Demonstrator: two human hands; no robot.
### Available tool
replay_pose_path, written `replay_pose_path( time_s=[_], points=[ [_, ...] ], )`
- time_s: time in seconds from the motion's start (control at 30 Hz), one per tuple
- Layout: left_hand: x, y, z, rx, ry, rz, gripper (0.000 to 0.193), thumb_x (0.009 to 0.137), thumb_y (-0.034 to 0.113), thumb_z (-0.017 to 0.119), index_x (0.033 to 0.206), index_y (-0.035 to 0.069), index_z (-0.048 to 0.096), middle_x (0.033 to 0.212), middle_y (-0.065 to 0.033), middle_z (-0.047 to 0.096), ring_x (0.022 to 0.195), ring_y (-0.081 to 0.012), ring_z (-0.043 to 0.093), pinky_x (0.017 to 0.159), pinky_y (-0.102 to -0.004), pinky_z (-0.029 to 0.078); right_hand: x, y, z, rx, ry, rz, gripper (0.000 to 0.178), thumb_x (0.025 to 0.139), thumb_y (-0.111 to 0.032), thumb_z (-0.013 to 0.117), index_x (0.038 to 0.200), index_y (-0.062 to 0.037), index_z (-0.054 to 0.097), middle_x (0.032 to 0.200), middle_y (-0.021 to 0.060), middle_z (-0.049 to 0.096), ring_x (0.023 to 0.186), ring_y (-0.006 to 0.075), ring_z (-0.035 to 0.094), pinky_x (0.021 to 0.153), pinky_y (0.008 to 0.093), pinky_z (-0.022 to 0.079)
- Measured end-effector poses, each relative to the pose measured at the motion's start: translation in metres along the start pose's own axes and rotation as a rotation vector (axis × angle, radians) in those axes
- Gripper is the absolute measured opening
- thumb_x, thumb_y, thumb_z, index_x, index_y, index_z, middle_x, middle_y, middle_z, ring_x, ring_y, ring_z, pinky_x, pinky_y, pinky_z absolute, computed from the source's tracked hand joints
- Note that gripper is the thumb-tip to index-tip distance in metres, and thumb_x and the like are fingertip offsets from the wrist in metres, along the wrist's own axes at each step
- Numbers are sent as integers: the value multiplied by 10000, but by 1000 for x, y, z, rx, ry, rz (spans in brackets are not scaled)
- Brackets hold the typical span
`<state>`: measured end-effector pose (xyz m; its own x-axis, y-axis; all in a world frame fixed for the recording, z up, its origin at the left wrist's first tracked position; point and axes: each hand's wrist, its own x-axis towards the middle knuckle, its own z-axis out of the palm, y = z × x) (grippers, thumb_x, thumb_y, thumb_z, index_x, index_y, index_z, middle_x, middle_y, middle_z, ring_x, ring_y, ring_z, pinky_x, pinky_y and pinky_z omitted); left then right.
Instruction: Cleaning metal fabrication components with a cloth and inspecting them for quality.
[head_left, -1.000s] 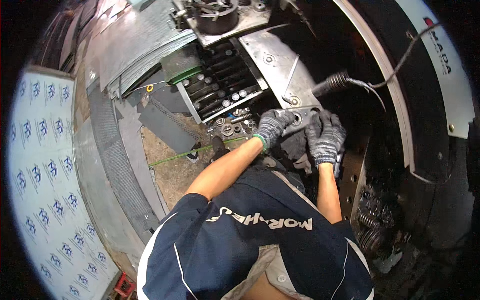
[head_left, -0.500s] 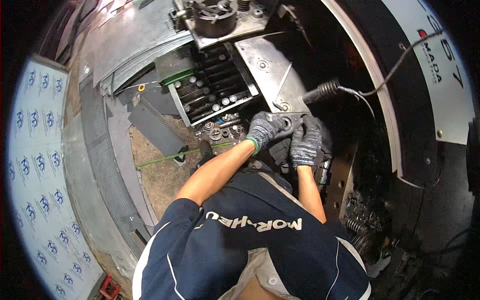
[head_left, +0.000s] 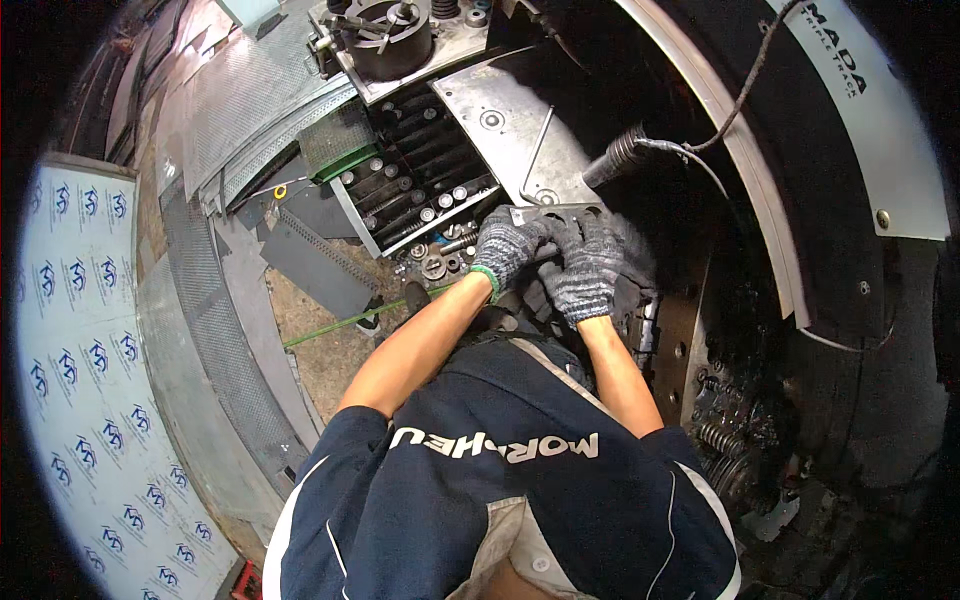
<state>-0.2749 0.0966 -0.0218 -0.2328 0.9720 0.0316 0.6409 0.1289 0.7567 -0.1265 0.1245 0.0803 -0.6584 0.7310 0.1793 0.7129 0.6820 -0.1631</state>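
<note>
Metal plate [head_left: 530, 212], upper centre of frame: grasped by gloved left hand [head_left: 508, 247] and right hand [head_left: 584, 268], below L-shaped rod [head_left: 537, 150].

You have one left hand [head_left: 506, 248], one right hand [head_left: 585, 270], one flat part [head_left: 522, 214] between them, one bent rod [head_left: 537, 147], one tray [head_left: 356, 215] and one round pot [head_left: 403, 60].

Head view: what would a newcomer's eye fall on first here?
Probably the left hand and right hand, both in grey-striped knit gloves, meeting at a small grey metal piece near the centre. Next, likely the large pale-blue sheet with dark-blue prints at far left, and the dark slotted metal tray beyond the left hand.
</note>
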Motion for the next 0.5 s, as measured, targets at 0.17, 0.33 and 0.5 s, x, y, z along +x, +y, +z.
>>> replay_pose_path(
  time_s=[0.17,0.33,0.5],
  points=[
    [8,38,-30,-490,-24,-395,444,797,411,673,947,-7,671,869,-222,665,813,-398,640,743,-406,514,12,4,20,-45,-27,101,440,699,-366,682,1115,-223,671,1280,92,549,1272,318,423,1117,534,222],
    [18,36,-41,-667,-79,-314,471,945,458,509,1025,19,660,918,-130,695,796,-235,659,731,-358,530,12,1,23,-1,106,182,308,652,-210,673,954,-185,726,1333,172,530,1279,363,442,1093,490,282],
    [11,38,-42,-1700,-286,-732,635,960,572,414,1253,30,565,1150,-122,662,938,-252,673,860,-378,558,6,2,26,36,162,187,265,712,-193,615,956,-177,719,1283,164,560,1281,359,436,1111,511,238]
  ],
)
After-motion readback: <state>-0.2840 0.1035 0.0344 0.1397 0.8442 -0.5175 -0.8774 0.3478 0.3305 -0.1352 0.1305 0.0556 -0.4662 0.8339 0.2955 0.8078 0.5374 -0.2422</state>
